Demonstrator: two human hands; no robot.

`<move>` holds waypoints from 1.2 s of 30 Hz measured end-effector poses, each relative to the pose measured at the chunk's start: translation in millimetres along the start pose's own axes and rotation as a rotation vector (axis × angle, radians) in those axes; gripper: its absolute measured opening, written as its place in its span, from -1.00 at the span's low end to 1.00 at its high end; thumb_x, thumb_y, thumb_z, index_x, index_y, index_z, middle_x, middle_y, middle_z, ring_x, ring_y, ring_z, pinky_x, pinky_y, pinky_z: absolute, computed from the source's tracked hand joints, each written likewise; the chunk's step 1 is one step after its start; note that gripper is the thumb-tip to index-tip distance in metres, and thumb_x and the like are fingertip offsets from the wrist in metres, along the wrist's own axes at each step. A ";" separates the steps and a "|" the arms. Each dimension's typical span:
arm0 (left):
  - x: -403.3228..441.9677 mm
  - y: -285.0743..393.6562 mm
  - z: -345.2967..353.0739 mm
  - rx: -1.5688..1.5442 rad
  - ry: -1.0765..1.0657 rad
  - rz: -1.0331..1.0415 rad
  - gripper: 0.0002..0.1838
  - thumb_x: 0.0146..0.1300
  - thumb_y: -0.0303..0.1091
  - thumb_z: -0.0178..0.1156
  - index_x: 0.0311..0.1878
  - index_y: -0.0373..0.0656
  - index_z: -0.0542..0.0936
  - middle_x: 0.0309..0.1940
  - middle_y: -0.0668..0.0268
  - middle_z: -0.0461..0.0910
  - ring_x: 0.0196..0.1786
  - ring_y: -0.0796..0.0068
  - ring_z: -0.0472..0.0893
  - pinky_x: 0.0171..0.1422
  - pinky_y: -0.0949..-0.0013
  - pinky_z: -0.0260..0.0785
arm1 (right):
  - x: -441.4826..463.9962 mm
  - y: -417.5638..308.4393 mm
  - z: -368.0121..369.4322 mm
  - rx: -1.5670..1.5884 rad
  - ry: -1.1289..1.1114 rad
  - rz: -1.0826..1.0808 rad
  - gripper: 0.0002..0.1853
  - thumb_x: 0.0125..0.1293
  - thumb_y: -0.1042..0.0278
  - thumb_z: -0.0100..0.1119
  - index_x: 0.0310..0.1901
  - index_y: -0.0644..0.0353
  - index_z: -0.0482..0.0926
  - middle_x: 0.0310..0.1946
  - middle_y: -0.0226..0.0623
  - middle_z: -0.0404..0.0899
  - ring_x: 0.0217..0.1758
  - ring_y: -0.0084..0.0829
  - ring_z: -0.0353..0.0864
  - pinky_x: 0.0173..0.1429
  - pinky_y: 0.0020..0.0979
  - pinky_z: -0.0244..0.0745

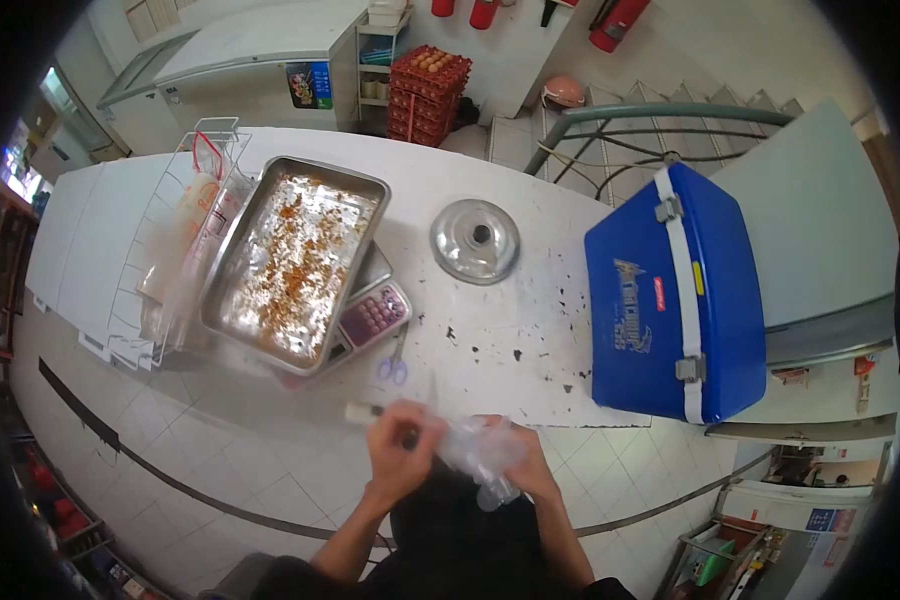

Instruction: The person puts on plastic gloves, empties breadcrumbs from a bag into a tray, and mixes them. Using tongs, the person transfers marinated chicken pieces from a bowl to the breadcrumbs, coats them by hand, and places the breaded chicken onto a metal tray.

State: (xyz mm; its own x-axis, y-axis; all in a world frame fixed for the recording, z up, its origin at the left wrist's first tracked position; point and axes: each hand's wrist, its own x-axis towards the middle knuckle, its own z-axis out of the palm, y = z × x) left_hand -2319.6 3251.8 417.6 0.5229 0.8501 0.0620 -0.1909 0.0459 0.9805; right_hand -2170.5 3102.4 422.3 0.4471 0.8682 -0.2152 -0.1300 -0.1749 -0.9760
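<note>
plastic [478,456], clear and crumpled, was gripped by the person's right hand [528,468] by the near edge of the table [545,385]. the left hand [400,455] had its fingers curled in at the plastic's other side, and i couldn't tell whether they grasped it or the pale object [358,412] jutting out beside them. scissors [397,357] lay just beyond, near a crumb-strewn metal tray [255,245].
</note>
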 end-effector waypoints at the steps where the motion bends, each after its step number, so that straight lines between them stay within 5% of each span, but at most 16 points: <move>1: -8.3 -2.0 14.2 -0.003 0.070 0.029 -0.76 0.23 -0.63 0.40 -0.21 -0.21 0.49 -0.28 0.35 0.55 -0.26 0.62 0.54 -0.20 0.55 0.41 | -16.8 12.7 -14.5 0.000 0.064 0.012 -0.71 0.19 0.42 0.49 -0.07 0.31 0.71 -0.05 -0.29 0.72 0.05 -0.45 0.67 0.21 -0.36 0.54; 3: -23.1 -4.8 48.2 -0.014 0.188 0.089 -0.74 0.23 -0.65 0.38 -0.17 -0.20 0.47 -0.28 0.35 0.54 -0.26 0.63 0.53 -0.21 0.54 0.40 | -50.2 13.6 -36.3 0.008 0.211 0.031 -0.83 0.29 0.41 0.43 -0.17 0.31 0.73 -0.14 -0.33 0.73 -0.03 -0.51 0.66 0.16 -0.40 0.54; 4: -27.6 -2.5 70.8 0.020 0.203 0.154 -0.71 0.23 -0.64 0.38 -0.10 -0.22 0.47 -0.31 0.37 0.52 -0.28 0.63 0.51 -0.23 0.53 0.40 | -70.2 4.7 -51.1 -0.123 0.328 -0.025 -0.88 0.41 0.41 0.34 -0.23 0.30 0.72 -0.38 -0.49 0.66 -0.28 -0.66 0.56 -0.13 -0.52 0.46; 8: -72.1 10.1 187.4 0.245 -0.088 0.179 -0.66 0.28 -0.58 0.35 0.08 -0.24 0.52 -0.30 0.37 0.55 -0.31 0.64 0.51 -0.23 0.52 0.40 | -165.5 41.3 -146.5 -0.058 0.752 -0.099 -0.82 0.47 0.32 0.31 -0.21 0.26 0.75 -0.57 -0.67 0.43 -0.53 -0.79 0.25 -0.46 -0.57 0.07; 11: -131.8 4.1 294.0 0.317 -0.372 0.146 -0.58 0.33 -0.54 0.31 0.25 -0.22 0.51 -0.28 0.38 0.55 -0.29 0.65 0.51 -0.22 0.53 0.39 | -253.4 32.1 -210.0 0.052 1.034 -0.128 -0.79 0.50 0.28 0.28 -0.17 0.26 0.76 -0.57 -0.69 0.41 -0.52 -0.79 0.26 -0.45 -0.58 0.11; 15: -219.1 -22.2 419.0 0.258 -0.755 0.067 -0.62 0.40 -0.49 0.26 0.26 -0.22 0.55 -0.25 0.43 0.53 -0.23 0.66 0.50 -0.16 0.54 0.38 | -379.1 45.5 -282.8 0.071 1.476 -0.152 -0.83 0.43 0.43 0.29 -0.11 0.38 0.74 -0.05 -0.20 0.75 -0.04 -0.57 0.63 0.05 -0.51 0.48; 17: -252.6 -39.6 468.3 0.237 -0.931 0.013 -0.66 0.40 -0.47 0.28 0.22 -0.22 0.58 -0.24 0.43 0.54 -0.23 0.66 0.51 -0.14 0.54 0.37 | -430.0 38.2 -308.1 0.153 1.664 -0.218 -0.87 0.38 0.48 0.33 -0.14 0.37 0.74 0.03 -0.17 0.73 0.01 -0.56 0.64 0.08 -0.52 0.48; 18: -274.9 -44.3 500.6 0.257 -0.960 0.029 -0.79 0.35 -0.44 0.33 0.02 -0.24 0.69 -0.27 0.33 0.60 -0.28 0.59 0.54 -0.20 0.49 0.42 | -458.6 44.0 -325.1 0.132 1.742 -0.218 -0.88 0.35 0.50 0.36 -0.16 0.36 0.75 0.05 -0.19 0.73 -0.03 -0.57 0.64 0.04 -0.53 0.48; 20: -310.1 -59.5 555.8 0.335 -1.121 0.096 -0.75 0.32 -0.42 0.36 0.03 -0.24 0.68 -0.18 0.26 0.61 -0.22 0.50 0.55 -0.17 0.43 0.43 | -507.8 59.4 -348.5 0.095 1.882 -0.198 -0.90 0.28 0.53 0.41 -0.20 0.35 0.75 0.07 -0.24 0.72 -0.10 -0.58 0.64 -0.03 -0.54 0.48; 21: -325.9 -68.9 583.0 0.369 -1.193 0.129 -0.74 0.30 -0.41 0.37 0.03 -0.25 0.68 -0.14 0.22 0.61 -0.19 0.45 0.56 -0.16 0.39 0.44 | -529.4 69.1 -360.1 0.084 1.918 -0.147 -0.90 0.26 0.53 0.43 -0.21 0.35 0.75 0.06 -0.27 0.73 -0.14 -0.60 0.63 -0.09 -0.55 0.47; 22: -340.1 -72.6 613.4 0.589 -1.295 0.211 -0.56 0.24 -0.35 0.44 0.17 -0.22 0.62 0.12 0.11 0.59 0.11 0.19 0.59 0.12 0.21 0.47 | -550.8 80.2 -376.2 0.066 1.947 -0.096 -0.89 0.24 0.52 0.45 -0.23 0.34 0.75 0.05 -0.30 0.73 -0.19 -0.62 0.62 -0.15 -0.56 0.45; 25: -394.2 -85.7 697.2 0.587 -1.223 0.540 -0.34 0.15 -0.28 0.50 0.33 -0.17 0.53 0.32 0.08 0.51 0.42 0.01 0.44 0.44 0.02 0.29 | -591.8 109.5 -439.3 -0.049 1.944 -0.015 -0.88 0.17 0.50 0.51 -0.27 0.29 0.77 -0.07 -0.35 0.76 -0.40 -0.69 0.52 -0.39 -0.57 0.34; 29: -472.8 -87.4 838.8 0.194 -1.639 0.482 -0.22 0.10 -0.25 0.53 0.41 -0.13 0.47 0.36 0.10 0.52 0.54 -0.02 0.31 0.58 -0.08 0.12 | -651.3 123.6 -554.7 -0.181 1.839 0.090 -0.85 0.15 0.47 0.54 -0.25 0.22 0.78 -0.23 -0.33 0.73 -0.45 -0.66 0.49 -0.43 -0.55 0.31; 31: -490.5 -120.5 903.0 0.241 -2.020 0.600 -0.26 0.07 -0.28 0.54 0.36 -0.15 0.52 0.30 0.11 0.57 0.47 0.03 0.41 0.56 -0.08 0.14 | -678.1 131.0 -604.4 -0.235 1.759 0.144 -0.82 0.13 0.49 0.57 -0.24 0.27 0.76 -0.30 -0.43 0.68 -0.43 -0.70 0.44 -0.41 -0.56 0.27; 32: -502.8 -133.3 945.5 0.349 -2.204 0.472 -0.52 0.12 -0.35 0.51 0.14 -0.20 0.69 0.00 0.17 0.75 0.17 0.27 0.66 0.41 0.10 0.36 | -694.2 131.8 -630.5 -0.256 1.759 0.181 -0.81 0.13 0.47 0.57 -0.24 0.26 0.76 -0.32 -0.44 0.66 -0.43 -0.70 0.43 -0.40 -0.56 0.27; 36: -555.5 -164.1 1077.4 0.236 -2.185 -0.051 -0.82 0.20 -0.40 0.47 -0.16 -0.25 0.78 -0.38 0.29 0.77 -0.23 0.53 0.71 0.09 0.37 0.51 | -777.7 133.8 -726.4 -0.209 1.751 0.279 -0.81 0.16 0.38 0.57 -0.22 0.21 0.77 -0.34 -0.34 0.67 -0.39 -0.60 0.48 -0.32 -0.49 0.33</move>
State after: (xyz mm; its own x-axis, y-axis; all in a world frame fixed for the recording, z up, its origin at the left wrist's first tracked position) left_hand -1683.7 2206.9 423.0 0.4033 -0.9123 -0.0710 -0.1631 -0.1480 0.9754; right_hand -1892.8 2066.5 433.9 0.7781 -0.6281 -0.0049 -0.3181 -0.3873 -0.8654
